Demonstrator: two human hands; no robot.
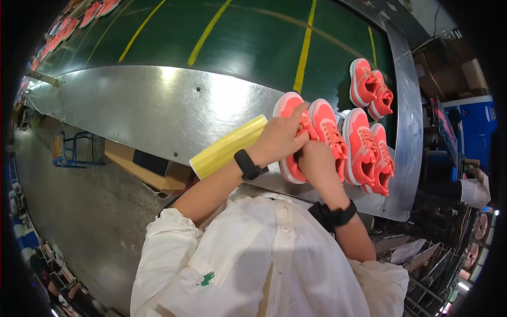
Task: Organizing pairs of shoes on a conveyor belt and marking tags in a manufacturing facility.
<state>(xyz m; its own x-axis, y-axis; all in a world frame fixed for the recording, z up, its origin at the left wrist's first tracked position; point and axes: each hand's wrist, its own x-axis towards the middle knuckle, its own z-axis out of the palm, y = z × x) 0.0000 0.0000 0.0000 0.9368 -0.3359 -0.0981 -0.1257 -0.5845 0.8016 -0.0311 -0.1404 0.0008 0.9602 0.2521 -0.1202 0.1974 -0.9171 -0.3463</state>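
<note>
At the belt's metal edge, both hands (left hand, right hand) grip a coral sneaker

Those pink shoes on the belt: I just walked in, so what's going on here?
A person in a white shirt has both hands on one shoe at the metal edge of a green belt. The left hand grips its top, the right hand its side. More shoes lie just to the right, and a yellow roll to the left.
</note>
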